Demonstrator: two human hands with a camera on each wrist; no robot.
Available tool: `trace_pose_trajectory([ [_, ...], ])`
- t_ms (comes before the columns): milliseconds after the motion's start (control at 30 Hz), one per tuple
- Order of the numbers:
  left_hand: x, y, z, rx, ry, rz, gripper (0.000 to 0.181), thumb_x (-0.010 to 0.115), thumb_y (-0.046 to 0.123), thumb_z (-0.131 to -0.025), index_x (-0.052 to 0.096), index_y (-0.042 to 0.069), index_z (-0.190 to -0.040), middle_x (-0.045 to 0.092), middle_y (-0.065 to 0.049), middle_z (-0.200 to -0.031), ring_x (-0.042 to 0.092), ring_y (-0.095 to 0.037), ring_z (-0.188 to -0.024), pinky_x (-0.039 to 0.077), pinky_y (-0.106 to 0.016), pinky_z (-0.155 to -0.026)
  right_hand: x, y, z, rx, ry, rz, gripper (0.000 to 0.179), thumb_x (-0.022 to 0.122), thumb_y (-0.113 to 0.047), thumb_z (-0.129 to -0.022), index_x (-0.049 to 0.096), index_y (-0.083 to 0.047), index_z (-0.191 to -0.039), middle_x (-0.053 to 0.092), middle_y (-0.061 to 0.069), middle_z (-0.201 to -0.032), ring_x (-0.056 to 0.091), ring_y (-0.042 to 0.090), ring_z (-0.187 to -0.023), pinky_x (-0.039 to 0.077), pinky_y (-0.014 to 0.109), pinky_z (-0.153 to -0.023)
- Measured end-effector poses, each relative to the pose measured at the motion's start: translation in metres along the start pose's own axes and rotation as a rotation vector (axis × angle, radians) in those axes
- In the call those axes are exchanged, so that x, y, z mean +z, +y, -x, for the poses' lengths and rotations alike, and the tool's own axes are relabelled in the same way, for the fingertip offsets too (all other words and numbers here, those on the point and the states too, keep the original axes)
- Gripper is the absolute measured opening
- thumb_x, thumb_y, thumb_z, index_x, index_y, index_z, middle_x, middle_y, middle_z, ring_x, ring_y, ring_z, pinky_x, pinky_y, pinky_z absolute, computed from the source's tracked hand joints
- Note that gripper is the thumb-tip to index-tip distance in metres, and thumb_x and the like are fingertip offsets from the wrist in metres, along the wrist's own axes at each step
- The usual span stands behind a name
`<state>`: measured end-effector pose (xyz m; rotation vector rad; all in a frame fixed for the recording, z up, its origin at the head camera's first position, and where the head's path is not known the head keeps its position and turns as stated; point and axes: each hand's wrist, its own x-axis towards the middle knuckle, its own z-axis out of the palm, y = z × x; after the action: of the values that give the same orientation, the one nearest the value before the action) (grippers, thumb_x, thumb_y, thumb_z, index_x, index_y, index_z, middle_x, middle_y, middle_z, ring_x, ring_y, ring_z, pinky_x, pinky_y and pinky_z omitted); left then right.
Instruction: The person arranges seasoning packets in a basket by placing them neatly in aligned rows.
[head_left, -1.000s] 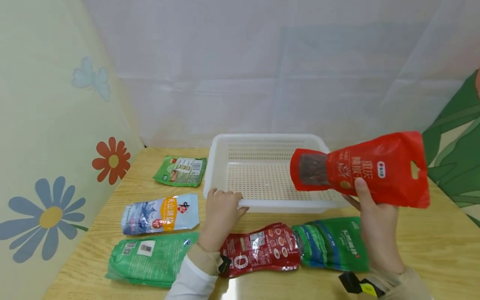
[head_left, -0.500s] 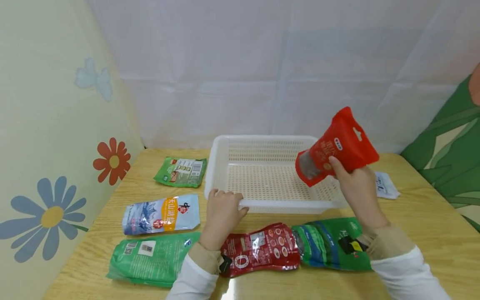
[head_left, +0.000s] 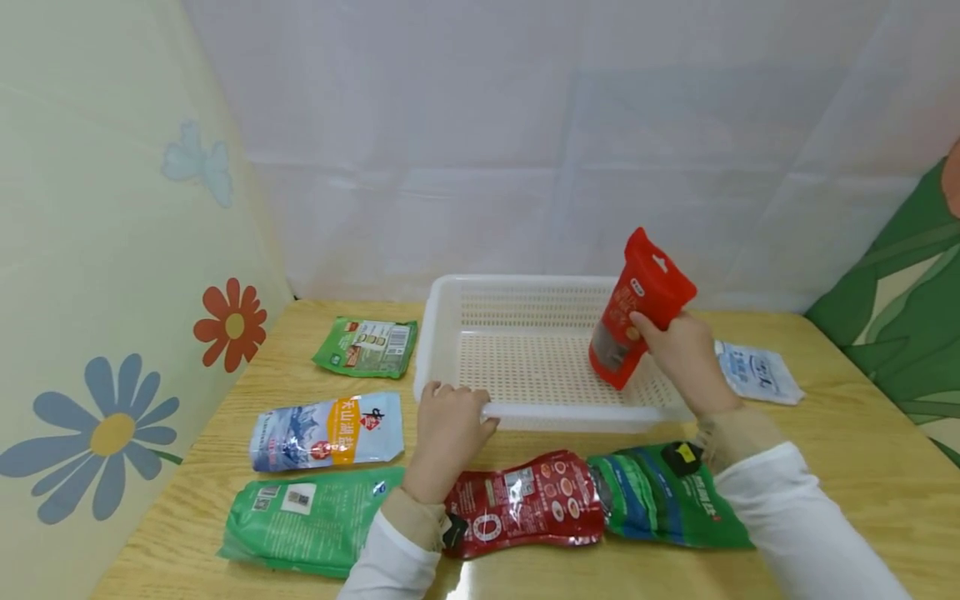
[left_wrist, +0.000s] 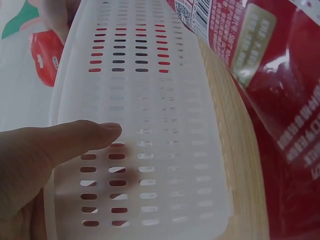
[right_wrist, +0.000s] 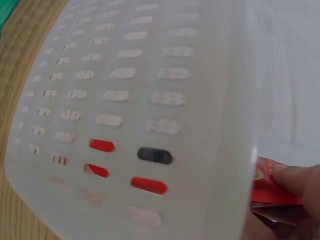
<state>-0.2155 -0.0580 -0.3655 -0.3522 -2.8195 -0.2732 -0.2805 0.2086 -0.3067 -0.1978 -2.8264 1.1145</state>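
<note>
The right hand (head_left: 686, 354) grasped a red pouch (head_left: 651, 287), holding it tilted with its lower end inside the white basket (head_left: 577, 412). The left hand (head_left: 450, 425) gripped that basket's near edge. A maroon packet (head_left: 528, 504) lay beside the left hand, a light-blue pack (head_left: 759, 373) right of the right hand.

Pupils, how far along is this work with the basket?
Done, it seems: the basket is set out, though no packet lies released in it. In hand: the left hand grips the basket; the right hand holds the red pouch, its lower end inside. Apparently left, on the table: small green packet, blue-orange pouch, large green pouch, dark red pouch, green-blue pouch and white-blue packet.
</note>
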Motion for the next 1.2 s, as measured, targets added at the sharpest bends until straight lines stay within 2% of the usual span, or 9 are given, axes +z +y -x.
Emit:
trace_pose_trajectory([
  [300,0.000,0.001,-0.001,-0.011,-0.001,-0.001,0.026,0.070,0.042,-0.083,0.074,0.017,-0.092,0.073,-0.003,-0.082,0.064,-0.022,-0.076,0.044,-0.043,-0.096,0.004,0.002,-0.006,0.000,0.014,0.103,0.062,0.046,-0.039,-0.099,0.041,0.011,-0.135,0.051,0.033,-0.132,0.053,0.044,-0.114,0.043,0.057,-0.100],
  [567,-0.002,0.001,-0.001,-0.013,-0.004,-0.012,0.028,0.067,0.044,-0.085,0.074,0.017,-0.091,0.074,-0.004,-0.082,0.065,-0.023,-0.078,0.044,-0.043,-0.097,0.005,0.000,-0.008,-0.020,-0.007,0.142,0.063,0.046,-0.039,-0.099,0.040,0.011,-0.136,0.049,0.034,-0.133,0.051,0.047,-0.116,0.041,0.060,-0.101],
  [767,-0.001,0.000,-0.001,-0.011,0.002,-0.008,0.028,0.066,0.043,-0.085,0.073,0.017,-0.090,0.073,-0.004,-0.082,0.065,-0.023,-0.077,0.044,-0.043,-0.096,0.007,-0.004,-0.009,-0.030,-0.015,0.138,0.061,0.046,-0.037,-0.099,0.039,0.011,-0.137,0.049,0.033,-0.135,0.050,0.047,-0.119,0.040,0.061,-0.103],
  [1200,0.000,0.001,0.000,0.007,0.047,-0.030,0.025,0.069,0.041,-0.083,0.073,0.017,-0.087,0.073,-0.002,-0.079,0.064,-0.021,-0.073,0.045,-0.040,-0.093,0.010,0.002,-0.015,-0.047,-0.009,0.145,0.068,0.042,-0.047,-0.099,0.042,0.010,-0.136,0.052,0.032,-0.132,0.053,0.046,-0.117,0.041,0.060,-0.102],
])
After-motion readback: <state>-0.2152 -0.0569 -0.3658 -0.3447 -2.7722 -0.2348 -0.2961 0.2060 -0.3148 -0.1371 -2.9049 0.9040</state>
